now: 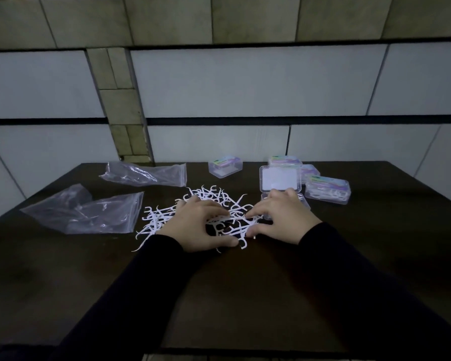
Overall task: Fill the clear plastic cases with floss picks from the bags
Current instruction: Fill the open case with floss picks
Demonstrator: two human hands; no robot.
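A loose pile of white floss picks [208, 196] is spread over the middle of the dark table [245, 295]. My left hand [199, 226] lies on the pile, fingers curled round a bunch of picks. My right hand [279, 217] faces it, fingers bent and gathering picks from the right. An open clear case [280, 179] stands just beyond my right hand, its lid raised; the base is partly hidden by that hand. A clear case holding picks [327, 190] lies to the right. Another closed case [225, 165] sits at the back.
Two clear plastic bags lie on the left: one near the back edge [146, 173], one closer [89, 212]. More labelled cases [287, 161] are stacked behind the open one. A tiled wall rises right behind the table's far edge.
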